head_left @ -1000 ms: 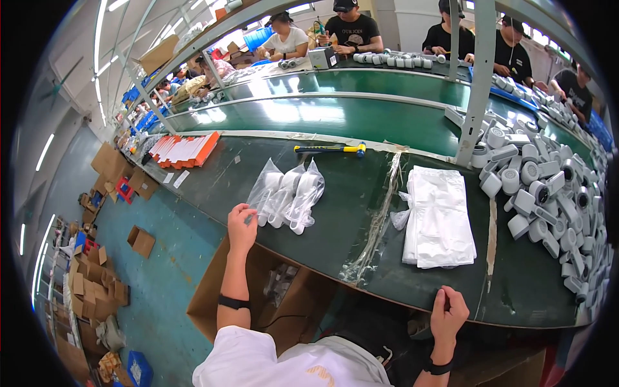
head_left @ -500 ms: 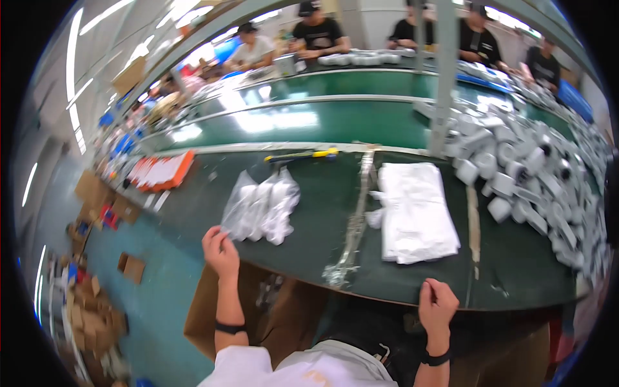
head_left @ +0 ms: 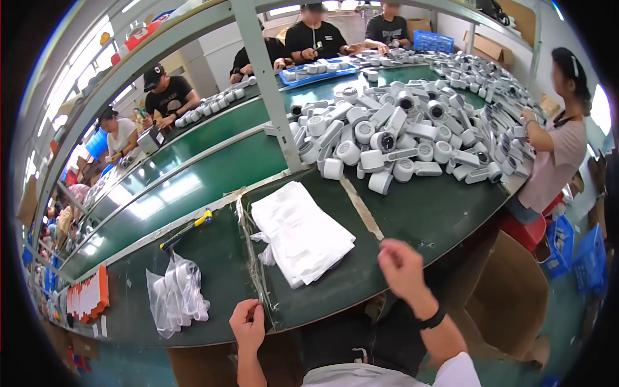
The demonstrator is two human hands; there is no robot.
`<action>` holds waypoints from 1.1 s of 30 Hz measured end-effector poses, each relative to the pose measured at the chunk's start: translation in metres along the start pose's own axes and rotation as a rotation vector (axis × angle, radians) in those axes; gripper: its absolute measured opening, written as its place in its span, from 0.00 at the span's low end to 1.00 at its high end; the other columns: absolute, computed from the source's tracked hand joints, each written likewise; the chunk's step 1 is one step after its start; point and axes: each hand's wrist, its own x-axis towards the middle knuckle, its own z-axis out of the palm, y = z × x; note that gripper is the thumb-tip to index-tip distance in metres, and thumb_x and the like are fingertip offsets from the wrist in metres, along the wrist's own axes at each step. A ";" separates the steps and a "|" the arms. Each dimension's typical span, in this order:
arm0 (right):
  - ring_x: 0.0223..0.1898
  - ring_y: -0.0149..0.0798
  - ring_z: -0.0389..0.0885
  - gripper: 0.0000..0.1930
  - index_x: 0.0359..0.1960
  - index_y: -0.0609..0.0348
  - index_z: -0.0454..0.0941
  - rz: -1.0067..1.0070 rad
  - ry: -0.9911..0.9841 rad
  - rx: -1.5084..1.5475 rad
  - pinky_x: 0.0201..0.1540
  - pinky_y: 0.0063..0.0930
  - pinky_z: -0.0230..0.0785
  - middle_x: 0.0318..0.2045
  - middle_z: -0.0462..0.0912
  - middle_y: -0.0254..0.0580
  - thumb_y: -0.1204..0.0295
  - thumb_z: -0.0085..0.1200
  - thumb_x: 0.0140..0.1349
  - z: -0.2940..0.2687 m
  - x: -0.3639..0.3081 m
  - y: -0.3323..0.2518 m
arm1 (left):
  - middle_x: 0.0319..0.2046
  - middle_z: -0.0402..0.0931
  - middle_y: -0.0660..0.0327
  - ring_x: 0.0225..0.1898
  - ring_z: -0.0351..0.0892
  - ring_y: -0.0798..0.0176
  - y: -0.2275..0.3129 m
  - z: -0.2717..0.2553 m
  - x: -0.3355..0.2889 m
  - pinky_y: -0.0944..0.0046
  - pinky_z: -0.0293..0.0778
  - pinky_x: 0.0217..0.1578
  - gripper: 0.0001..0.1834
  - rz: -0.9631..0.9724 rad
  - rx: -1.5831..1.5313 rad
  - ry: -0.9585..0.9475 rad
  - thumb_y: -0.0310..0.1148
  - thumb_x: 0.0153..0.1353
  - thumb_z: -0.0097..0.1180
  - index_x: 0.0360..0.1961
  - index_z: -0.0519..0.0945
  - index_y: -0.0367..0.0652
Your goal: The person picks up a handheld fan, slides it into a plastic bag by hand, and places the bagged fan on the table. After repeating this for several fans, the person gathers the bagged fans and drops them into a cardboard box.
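Observation:
My left hand [head_left: 248, 324] is over the front edge of the dark green table, its fingers curled and nothing visible in them. Farther right, my right hand [head_left: 402, 267] hovers past the edge with loosely bent, slightly parted fingers and holds nothing I can see. Between and beyond the hands lies a stack of white plastic bags [head_left: 300, 233]. To the left, several white parts lie in clear plastic bags [head_left: 177, 293]. A big heap of white-and-grey plastic devices with round heads and handles [head_left: 387, 132] covers the table beyond my right hand.
A yellow-and-black cutter [head_left: 187, 229] lies near the table's back rail. Orange-edged sheets [head_left: 88, 293] sit far left. A metal post [head_left: 267, 84] rises behind the bags. Co-workers sit across the green belt; another person stands at right, near an open cardboard box [head_left: 500, 297] and blue crates [head_left: 558, 245].
The view has swung to the right, bringing the heap nearer the middle. My right hand has moved forward toward the heap; my left hand has shifted away from the bagged parts.

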 end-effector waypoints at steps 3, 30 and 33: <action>0.31 0.36 0.77 0.20 0.51 0.61 0.75 -0.085 0.226 -0.215 0.34 0.29 0.72 0.36 0.80 0.42 0.75 0.59 0.55 -0.032 0.067 0.025 | 0.29 0.77 0.65 0.28 0.73 0.75 -0.008 -0.001 0.001 0.74 0.70 0.30 0.04 -0.144 -0.199 0.037 0.20 0.60 0.58 0.37 0.80 0.36; 0.53 0.54 0.74 0.25 0.53 0.53 0.72 0.094 -0.150 -0.786 0.53 0.48 0.68 0.47 0.76 0.50 0.70 0.57 0.48 -0.103 0.120 0.062 | 0.25 0.77 0.66 0.26 0.73 0.76 -0.016 0.001 0.005 0.75 0.69 0.28 0.03 -0.086 -0.131 0.000 0.22 0.63 0.55 0.37 0.80 0.34; 0.49 0.56 0.77 0.25 0.52 0.57 0.74 0.084 -0.083 -0.613 0.52 0.43 0.70 0.45 0.79 0.52 0.72 0.56 0.46 -0.105 0.084 0.055 | 0.29 0.79 0.65 0.28 0.74 0.76 -0.001 0.002 0.011 0.74 0.70 0.30 0.04 -0.179 -0.238 -0.090 0.22 0.63 0.56 0.38 0.80 0.35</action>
